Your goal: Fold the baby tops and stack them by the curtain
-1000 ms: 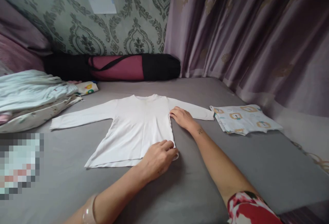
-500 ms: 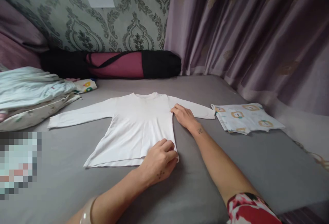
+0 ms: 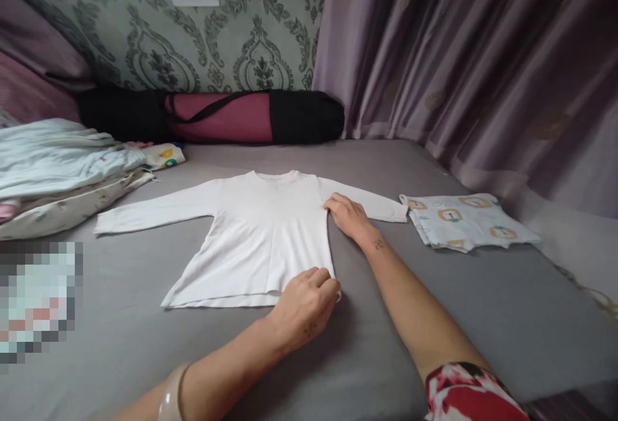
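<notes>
A white long-sleeved shirt (image 3: 270, 234) lies spread on the grey sheet (image 3: 405, 356), its neckline away from me and both sleeves stretched out sideways. My left hand (image 3: 309, 305) is closed on the shirt's lower right corner, at the hem; the fingertips are partly hidden behind the knuckles. Farther up, my right hand (image 3: 345, 215) pinches the same side edge just under the right sleeve. Soft creases run down the front of the shirt between the chest and the hem.
A folded white cloth with an orange print (image 3: 476, 221) lies beyond the right cuff. Piled fabrics (image 3: 62, 157) sit at the left. A long black and maroon bag (image 3: 222, 115) rests against the patterned wall, beside a purple curtain (image 3: 386, 47). One patch at lower left is pixelated.
The view has shifted slightly. Both hands keep their grip on the shirt's right side, and the left hand's knuckles have turned a little to the right.
</notes>
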`<state>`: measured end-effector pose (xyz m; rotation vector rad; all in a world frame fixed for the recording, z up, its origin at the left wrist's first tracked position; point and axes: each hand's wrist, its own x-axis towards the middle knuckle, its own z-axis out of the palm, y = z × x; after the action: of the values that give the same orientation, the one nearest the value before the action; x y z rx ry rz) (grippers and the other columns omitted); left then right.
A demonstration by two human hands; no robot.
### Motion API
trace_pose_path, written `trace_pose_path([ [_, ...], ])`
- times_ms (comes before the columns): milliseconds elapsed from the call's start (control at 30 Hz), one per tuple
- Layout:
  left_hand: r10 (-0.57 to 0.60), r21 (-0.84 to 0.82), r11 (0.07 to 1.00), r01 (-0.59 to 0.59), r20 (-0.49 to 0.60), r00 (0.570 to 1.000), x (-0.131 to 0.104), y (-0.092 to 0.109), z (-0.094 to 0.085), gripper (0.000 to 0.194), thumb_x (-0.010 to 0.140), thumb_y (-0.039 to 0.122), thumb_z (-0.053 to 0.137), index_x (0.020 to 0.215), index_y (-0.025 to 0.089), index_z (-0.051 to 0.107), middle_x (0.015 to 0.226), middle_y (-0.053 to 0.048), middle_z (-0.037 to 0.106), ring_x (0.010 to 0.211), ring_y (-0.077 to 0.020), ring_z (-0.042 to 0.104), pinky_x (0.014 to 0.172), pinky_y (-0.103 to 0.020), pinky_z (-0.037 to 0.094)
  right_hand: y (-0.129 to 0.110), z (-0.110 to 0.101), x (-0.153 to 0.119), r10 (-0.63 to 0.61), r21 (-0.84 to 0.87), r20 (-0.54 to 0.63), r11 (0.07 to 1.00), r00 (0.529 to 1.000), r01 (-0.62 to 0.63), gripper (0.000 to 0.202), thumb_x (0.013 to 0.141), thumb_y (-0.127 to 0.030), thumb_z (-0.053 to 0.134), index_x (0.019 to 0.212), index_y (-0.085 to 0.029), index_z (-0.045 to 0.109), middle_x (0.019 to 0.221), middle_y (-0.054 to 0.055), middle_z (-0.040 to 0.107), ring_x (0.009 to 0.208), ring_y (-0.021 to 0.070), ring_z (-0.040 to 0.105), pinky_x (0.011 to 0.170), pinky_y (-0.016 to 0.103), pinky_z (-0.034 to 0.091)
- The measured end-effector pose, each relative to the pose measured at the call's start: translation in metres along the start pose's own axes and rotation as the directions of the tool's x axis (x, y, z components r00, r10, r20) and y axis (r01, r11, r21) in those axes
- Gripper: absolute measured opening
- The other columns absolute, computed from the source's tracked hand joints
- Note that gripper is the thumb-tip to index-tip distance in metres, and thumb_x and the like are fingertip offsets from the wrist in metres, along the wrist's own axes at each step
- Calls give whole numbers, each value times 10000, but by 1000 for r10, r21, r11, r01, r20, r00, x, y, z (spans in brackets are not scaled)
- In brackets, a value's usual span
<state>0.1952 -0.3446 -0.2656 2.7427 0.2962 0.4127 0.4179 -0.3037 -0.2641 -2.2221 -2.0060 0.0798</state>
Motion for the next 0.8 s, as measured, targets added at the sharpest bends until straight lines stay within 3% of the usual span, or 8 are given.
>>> trace_pose_path([
  [233,-22,160,987,10,76,997,3,7,10,153,937,135,398,865,176,527,846,-67,584,741,-200,541,668,-335,486,-8,-9,-5,44,-22,25,999,999,-43,367,941,-122,353,1117,-218,660,1188,77,627,1104,217,543,903,309,404],
  [333,-22,206,979,-1,109,994,3,11,12,126,908,97,428,860,174,516,837,-74,567,756,-214,540,664,-345,483,-27,-14,-3,79,-109,-21,991,997,-80,378,941,-124,326,1100,-184,663,1153,132,635,1109,265,530,960,382,363],
  [400,-12,220,975,-14,121,993,2,12,12,111,897,88,448,875,171,518,838,-77,559,778,-222,542,669,-350,483,-44,-13,3,38,-97,-66,994,997,-45,386,958,-158,304,1165,-153,630,1204,162,615,1165,278,501,1008,402,327],
  [533,28,242,969,-56,120,992,-1,12,11,95,913,109,464,886,161,540,842,-82,561,799,-227,537,671,-352,480,-71,6,28,-141,72,36,988,989,138,517,995,-346,302,1440,-98,394,1527,156,365,1420,251,274,1154,391,163],
  [633,88,257,960,-112,103,991,-3,13,11,102,937,137,467,893,150,558,848,-83,566,795,-220,531,664,-345,473,-77,24,47,-123,158,141,982,982,100,647,999,-470,224,1520,-86,239,1612,140,160,1490,243,82,1187,425,52],
  [800,190,265,942,-206,84,978,-5,13,12,143,957,136,443,899,135,574,876,-85,573,808,-215,532,670,-343,467,-77,32,45,-142,142,141,982,980,122,690,994,-512,200,1536,-85,197,1617,139,119,1494,233,49,1191,443,13],
])
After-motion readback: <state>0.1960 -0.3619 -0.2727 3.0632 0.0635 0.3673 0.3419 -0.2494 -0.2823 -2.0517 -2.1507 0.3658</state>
